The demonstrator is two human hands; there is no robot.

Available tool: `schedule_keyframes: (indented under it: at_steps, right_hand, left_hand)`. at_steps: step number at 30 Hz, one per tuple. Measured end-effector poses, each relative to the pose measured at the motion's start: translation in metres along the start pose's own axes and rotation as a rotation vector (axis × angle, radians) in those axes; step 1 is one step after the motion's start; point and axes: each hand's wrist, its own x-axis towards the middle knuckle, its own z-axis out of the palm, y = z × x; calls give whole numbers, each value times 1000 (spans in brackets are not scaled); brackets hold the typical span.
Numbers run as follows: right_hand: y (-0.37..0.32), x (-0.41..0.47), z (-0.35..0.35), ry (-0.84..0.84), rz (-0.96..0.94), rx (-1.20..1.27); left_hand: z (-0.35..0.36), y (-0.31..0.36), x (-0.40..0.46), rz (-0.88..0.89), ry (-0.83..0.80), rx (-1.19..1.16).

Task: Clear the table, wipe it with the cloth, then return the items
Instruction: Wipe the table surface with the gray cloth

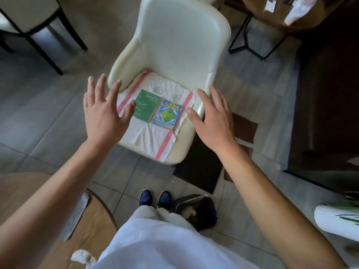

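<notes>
A cream chair (174, 45) stands before me with a white cloth with pink stripes (151, 134) spread on its seat. On the cloth lie a green book (146, 107) and a blue book (168, 115) side by side, and two clear glasses (177, 93) stand behind them. My left hand (105, 109) hovers open just left of the green book, fingers spread. My right hand (212, 117) hovers open to the right of the blue book, over the seat's edge. Neither hand holds anything.
A round wooden table (23, 195) lies at the lower left with a grey cloth (77, 212) on its edge. A dark bin (196, 210) sits by my feet. A dark cabinet (326, 113) is on the right, another chair (29, 18) at the far left.
</notes>
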Motion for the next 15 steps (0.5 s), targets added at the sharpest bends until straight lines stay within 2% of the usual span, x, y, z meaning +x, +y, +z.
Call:
schedule_keyframes:
  at_steps: [15]
  right_hand:
    - [-42,-59,15,-16,-79,-83]
  left_hand:
    - [-26,-64,-63,-102,-60,16]
